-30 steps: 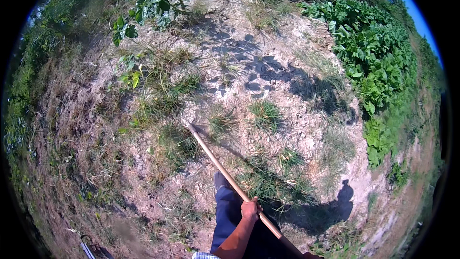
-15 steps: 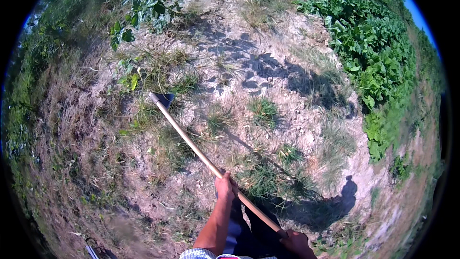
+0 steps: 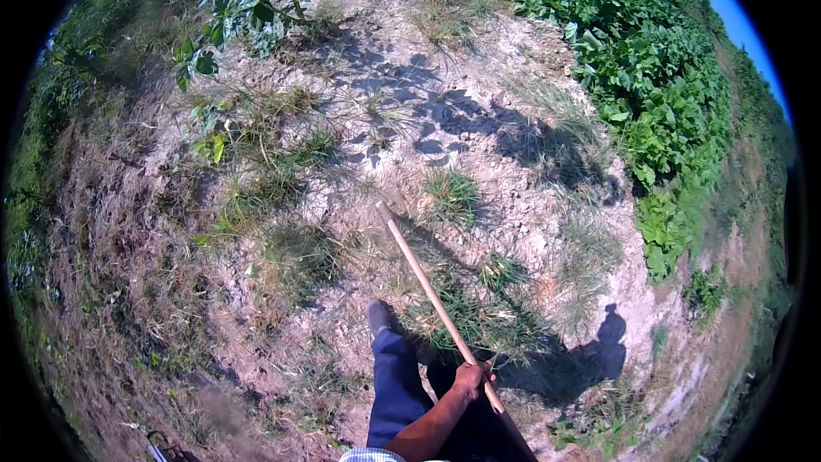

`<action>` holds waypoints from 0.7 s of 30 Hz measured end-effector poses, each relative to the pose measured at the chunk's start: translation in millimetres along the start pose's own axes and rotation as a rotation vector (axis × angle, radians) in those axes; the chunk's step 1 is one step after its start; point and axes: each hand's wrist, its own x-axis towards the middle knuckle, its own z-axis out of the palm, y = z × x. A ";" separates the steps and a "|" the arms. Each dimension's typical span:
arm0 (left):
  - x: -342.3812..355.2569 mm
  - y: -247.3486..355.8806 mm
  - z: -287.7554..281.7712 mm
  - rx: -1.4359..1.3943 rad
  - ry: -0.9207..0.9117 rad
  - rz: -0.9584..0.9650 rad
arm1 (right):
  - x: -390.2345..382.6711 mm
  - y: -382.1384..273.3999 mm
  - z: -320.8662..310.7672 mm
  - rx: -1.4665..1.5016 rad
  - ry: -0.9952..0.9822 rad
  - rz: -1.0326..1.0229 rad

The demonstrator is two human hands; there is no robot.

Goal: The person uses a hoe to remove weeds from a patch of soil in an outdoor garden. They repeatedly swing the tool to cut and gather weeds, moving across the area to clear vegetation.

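Note:
My left hand (image 3: 473,376) is closed around the wooden handle of a hoe (image 3: 432,293), in front of my legs. The handle slants from the lower right up to the far left, its tip over pale soil. The blade at that tip cannot be made out clearly. Beside the handle grow a grass tuft (image 3: 453,197) and a thicker clump of grass (image 3: 479,312). Below my left hand the handle runs on in shade toward the lower edge. My right hand does not show.
My left shoe (image 3: 379,316) stands on the ground left of the handle. Leafy green crops (image 3: 663,120) fill the right side. A broad-leaved plant (image 3: 244,8) rises at the far left. Dry grass and weeds cover the left.
The hoe has swung right and nearer, away from the far-left weeds. My left hand has moved right and lower with it. My right hand has left the view; my left shoe now shows.

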 end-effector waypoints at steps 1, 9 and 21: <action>-12.4 8.7 11.0 0.019 0.022 -0.066 | 1.3 7.1 10.6 0.011 0.030 -0.023; -31.7 108.7 13.2 -0.063 0.073 0.246 | 48.1 -71.8 -54.8 0.090 -0.085 0.088; -19.5 13.3 -45.4 -0.137 0.156 -0.001 | 17.9 -22.6 -33.2 -0.001 -0.027 -0.127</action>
